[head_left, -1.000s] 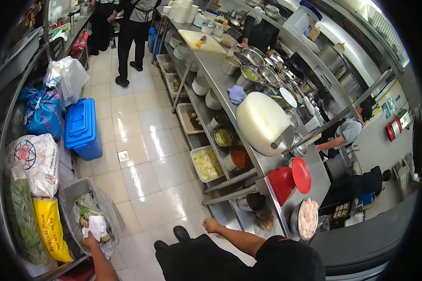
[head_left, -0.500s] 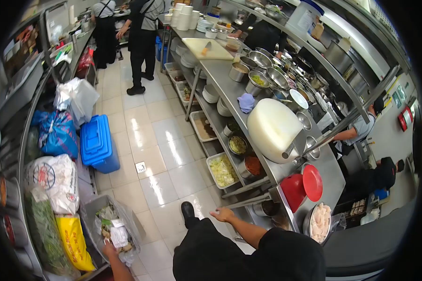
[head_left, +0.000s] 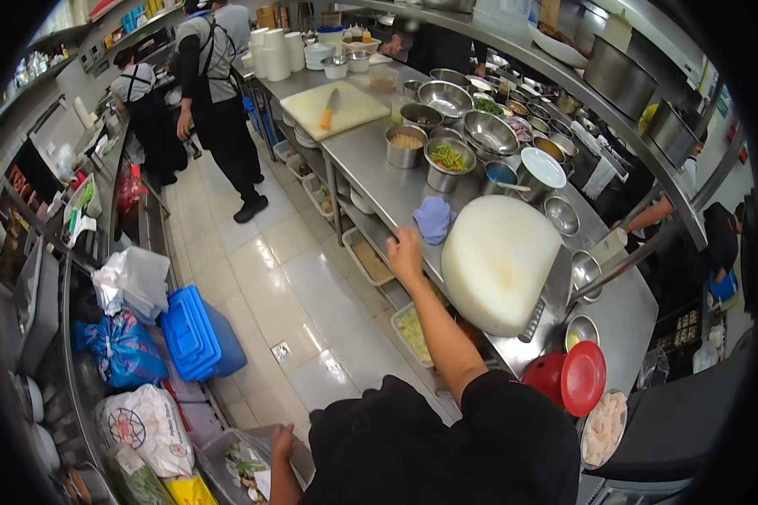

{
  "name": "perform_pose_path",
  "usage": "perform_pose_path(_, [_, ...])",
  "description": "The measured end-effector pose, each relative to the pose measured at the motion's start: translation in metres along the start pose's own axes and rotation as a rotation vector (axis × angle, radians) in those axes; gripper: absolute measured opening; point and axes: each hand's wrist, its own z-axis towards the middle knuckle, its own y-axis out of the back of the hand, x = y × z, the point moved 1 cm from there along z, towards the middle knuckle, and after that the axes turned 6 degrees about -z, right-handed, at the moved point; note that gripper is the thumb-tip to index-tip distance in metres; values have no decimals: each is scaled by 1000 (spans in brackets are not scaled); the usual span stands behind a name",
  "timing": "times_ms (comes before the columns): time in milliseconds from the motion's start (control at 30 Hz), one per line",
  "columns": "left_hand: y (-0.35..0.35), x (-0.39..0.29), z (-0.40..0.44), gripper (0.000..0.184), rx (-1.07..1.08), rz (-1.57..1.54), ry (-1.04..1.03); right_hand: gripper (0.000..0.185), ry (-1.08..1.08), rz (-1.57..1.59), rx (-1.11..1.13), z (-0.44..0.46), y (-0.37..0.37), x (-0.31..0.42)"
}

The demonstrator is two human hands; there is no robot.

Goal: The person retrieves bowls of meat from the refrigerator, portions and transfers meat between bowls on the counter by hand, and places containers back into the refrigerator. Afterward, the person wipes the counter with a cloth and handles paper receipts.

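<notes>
My right hand (head_left: 406, 254) reaches forward to the near edge of the steel counter, just left of a crumpled purple cloth (head_left: 435, 220). Its fingers are loosely bent, and I see nothing held. Beside the cloth stands a thick, rounded white chopping block (head_left: 499, 265), with a cleaver (head_left: 549, 290) lying on its right side. Low at my left side, my left hand (head_left: 284, 442) hangs with relaxed fingers and nothing visible in it. Close to it is a grey bin (head_left: 216, 454) lined with clear plastic and holding vegetable scraps and paper.
Metal bowls and pots, including one of green peppers (head_left: 448, 157), crowd the counter. A white cutting board (head_left: 299, 103) carries an orange-handled knife (head_left: 329, 109). A blue lidded box (head_left: 200, 332) and bags line the left. Co-workers (head_left: 219, 109) stand ahead. A red bowl (head_left: 545, 374) sits right.
My right hand has moved forward and up to the counter edge near the cloth. My left hand has come away from the bin's contents. The view has advanced along the counter.
</notes>
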Motion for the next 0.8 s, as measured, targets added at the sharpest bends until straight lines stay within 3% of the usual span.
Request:
perform_pose_path(100, [-57,-82,46,65,192,46,-122,47,-166,-112,-157,69,17,-10])
perform_pose_path(167, [-95,-139,60,53,260,154,-179,51,-444,-407,-124,86,14,-23])
perform_pose_path(233, [-132,-195,78,42,334,292,-198,51,-665,-326,47,90,-4,-65])
perform_pose_path(267, [-149,-224,83,42,360,306,-219,49,-651,-347,59,90,-7,-69])
perform_pose_path(367, [-207,-309,84,48,709,505,-390,42,-548,-374,36,94,-18,-86])
perform_pose_path(433, [-254,-368,80,49,888,449,-413,35,-517,-322,47,99,-30,-98])
perform_pose_path(500, [-311,-418,60,55,1142,345,-423,31,-566,-65,-3,96,-45,-102])
perform_pose_path(567, [-358,-468,19,61,1309,283,-460,30,-624,326,89,107,-18,-26])
perform_pose_path(667, [-428,-502,-28,59,1466,67,-433,27,-620,567,63,125,-8,70])
perform_pose_path(700, [-447,-504,-39,59,1476,72,-430,26,-669,706,216,130,-9,94])
perform_pose_path(733, [-463,-503,-51,58,1564,-165,-319,25,-712,843,376,136,-16,108])
perform_pose_path(767, [-475,-502,-57,56,1632,-409,-202,25,-712,839,377,140,-35,109])
perform_pose_path(800, [-482,-497,-55,56,1632,-417,-203,23,-651,813,42,143,-57,103])
